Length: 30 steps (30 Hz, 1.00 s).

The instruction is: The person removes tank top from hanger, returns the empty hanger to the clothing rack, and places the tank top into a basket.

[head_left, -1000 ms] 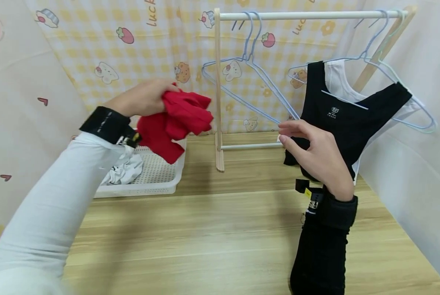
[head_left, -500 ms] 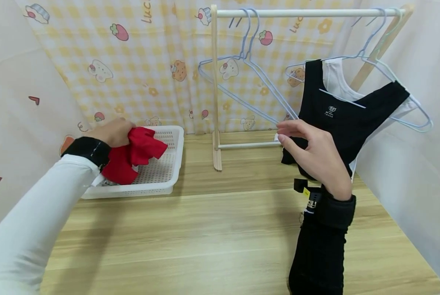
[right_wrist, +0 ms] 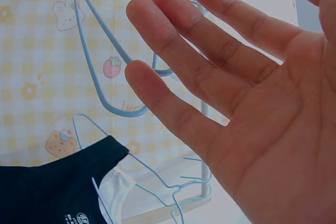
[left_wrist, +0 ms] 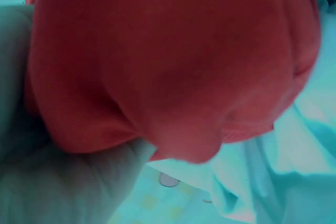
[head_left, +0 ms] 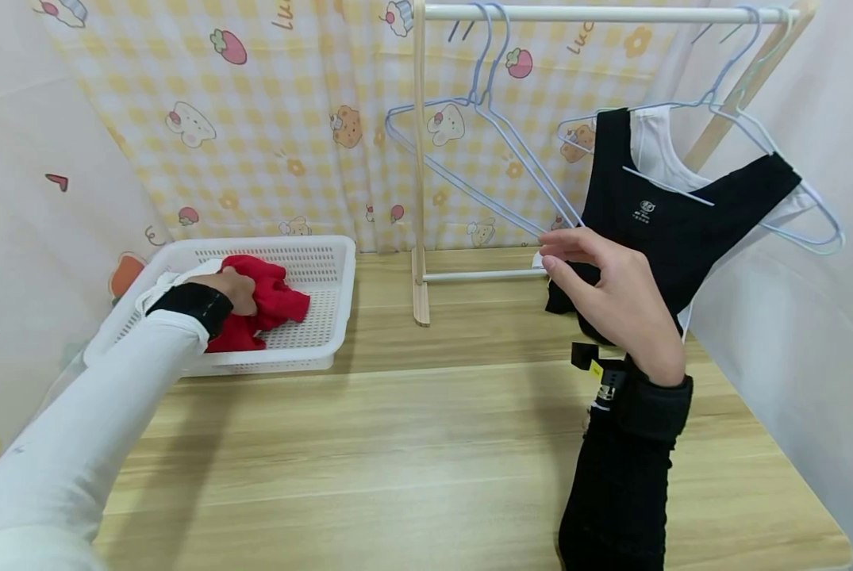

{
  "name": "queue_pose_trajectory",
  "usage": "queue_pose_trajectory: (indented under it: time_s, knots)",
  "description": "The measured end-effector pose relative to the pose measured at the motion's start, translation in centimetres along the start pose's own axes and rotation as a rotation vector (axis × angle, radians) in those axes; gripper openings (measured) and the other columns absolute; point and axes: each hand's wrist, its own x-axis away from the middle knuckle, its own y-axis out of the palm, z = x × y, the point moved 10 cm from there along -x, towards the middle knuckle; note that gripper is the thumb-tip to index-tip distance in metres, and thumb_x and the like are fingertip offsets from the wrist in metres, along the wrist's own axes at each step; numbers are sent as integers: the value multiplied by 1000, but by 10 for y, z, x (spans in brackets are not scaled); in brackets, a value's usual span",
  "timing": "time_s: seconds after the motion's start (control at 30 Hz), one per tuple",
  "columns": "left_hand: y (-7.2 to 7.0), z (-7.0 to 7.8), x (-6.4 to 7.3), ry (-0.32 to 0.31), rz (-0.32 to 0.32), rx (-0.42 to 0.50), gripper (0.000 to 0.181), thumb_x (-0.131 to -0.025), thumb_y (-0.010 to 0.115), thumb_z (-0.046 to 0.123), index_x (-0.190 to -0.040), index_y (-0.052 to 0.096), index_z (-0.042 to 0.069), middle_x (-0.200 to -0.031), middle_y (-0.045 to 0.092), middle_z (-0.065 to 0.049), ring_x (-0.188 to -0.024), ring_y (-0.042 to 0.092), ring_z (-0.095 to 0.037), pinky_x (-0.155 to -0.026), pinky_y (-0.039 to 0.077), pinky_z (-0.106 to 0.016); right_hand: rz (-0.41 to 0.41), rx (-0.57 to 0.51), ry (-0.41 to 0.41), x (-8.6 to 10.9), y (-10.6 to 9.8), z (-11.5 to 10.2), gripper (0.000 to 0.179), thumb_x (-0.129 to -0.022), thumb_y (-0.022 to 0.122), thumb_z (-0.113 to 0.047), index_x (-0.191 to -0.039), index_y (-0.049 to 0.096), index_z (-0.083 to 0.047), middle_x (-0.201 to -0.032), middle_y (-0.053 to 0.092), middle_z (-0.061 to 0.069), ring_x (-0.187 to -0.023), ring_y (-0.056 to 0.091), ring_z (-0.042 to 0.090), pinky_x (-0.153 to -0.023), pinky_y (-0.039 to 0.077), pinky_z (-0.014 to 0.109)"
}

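Down inside the white basket [head_left: 344, 309], my left hand [head_left: 230, 289] holds a crumpled red cloth garment [head_left: 278, 300]. Folds of the garment [left_wrist: 178, 66] fill most of the left wrist view and hide the fingertips. White cloth [head_left: 172, 282] lies in the basket beside that hand. My right hand [head_left: 615, 301] hovers in front of the rack with nothing in it; its fingers look relaxed and spread in the right wrist view. Behind it hangs a black tank top [head_left: 672, 226] on a blue hanger, with a white top [head_left: 656, 143] behind that.
A rack with a white top rail [head_left: 612, 13] and wooden posts stands at the back of the wooden table [head_left: 397, 444]. Bare blue hangers [head_left: 512, 143] hang near its left post. Patterned curtains [head_left: 290, 166] close off the back and sides.
My left hand has carried the red garment left and down from above the basket into it. The right hand has stayed in place.
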Motion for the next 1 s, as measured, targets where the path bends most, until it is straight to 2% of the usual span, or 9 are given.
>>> queue_pose_trajectory:
  time_s: [0.07,0.17,0.27,0.37,0.57,0.67,0.73,0.87,1.0]
  knots:
    - [4,0,1,-53,-28,34,43,-97,62,16,-129,59,-12,-114,49,-32,-102,52,-42,-92,50,-53,-1,0,3,0,0,0,29,-111,63,-25,-135,72,-13,-127,79,4,-113,70,2,-97,45,7]
    - [7,-1,0,-96,-54,72,49,-96,69,25,-128,60,-11,-111,54,-28,-104,54,-41,-95,51,-54,-11,0,4,-1,2,0,29,-111,63,-26,-136,72,-14,-128,79,3,-115,71,9,-98,44,8]
    - [1,4,1,-64,-76,79,57,-97,72,32,-135,58,-9,-113,58,-28,-107,55,-42,-97,53,-56,-27,-1,11,0,4,1,30,-111,63,-27,-137,72,-15,-129,78,4,-116,72,15,-98,45,9]
    - [-24,18,11,16,-31,42,64,-102,68,34,-145,54,-10,-118,59,-31,-107,56,-45,-98,53,-60,-42,4,17,1,6,3,30,-111,62,-27,-137,72,-14,-130,78,4,-117,72,18,-99,46,10]
    - [-102,59,48,158,214,-90,63,-110,53,34,-153,47,-11,-141,52,-42,-120,56,-54,-102,50,-74,-48,17,8,2,6,2,31,-112,61,-28,-137,71,-13,-130,77,5,-117,73,19,-100,47,16]
    - [-133,81,67,203,317,-109,61,-112,48,33,-157,45,-8,-153,47,-40,-132,53,-56,-106,47,-77,-50,14,3,1,7,0,32,-112,61,-27,-138,71,-13,-131,77,5,-119,73,20,-102,50,25]
    - [-151,97,83,240,407,-118,58,-112,46,31,-156,47,-7,-154,49,-38,-135,54,-55,-105,49,-75,-50,15,-4,1,8,-1,31,-112,61,-27,-138,71,-12,-131,77,5,-120,73,21,-102,51,30]
    - [-178,122,120,269,593,-105,56,-114,41,31,-157,47,-4,-152,53,-35,-135,54,-55,-100,52,-75,-44,10,-21,-1,10,-5,31,-112,61,-26,-138,71,-12,-132,77,5,-121,72,22,-98,51,29]
    - [-189,146,155,290,745,-61,54,-115,42,32,-156,50,-2,-152,57,-31,-137,55,-53,-99,54,-72,-45,12,-36,-2,12,-10,31,-111,63,-24,-138,71,-11,-133,76,6,-123,72,23,-99,52,29]
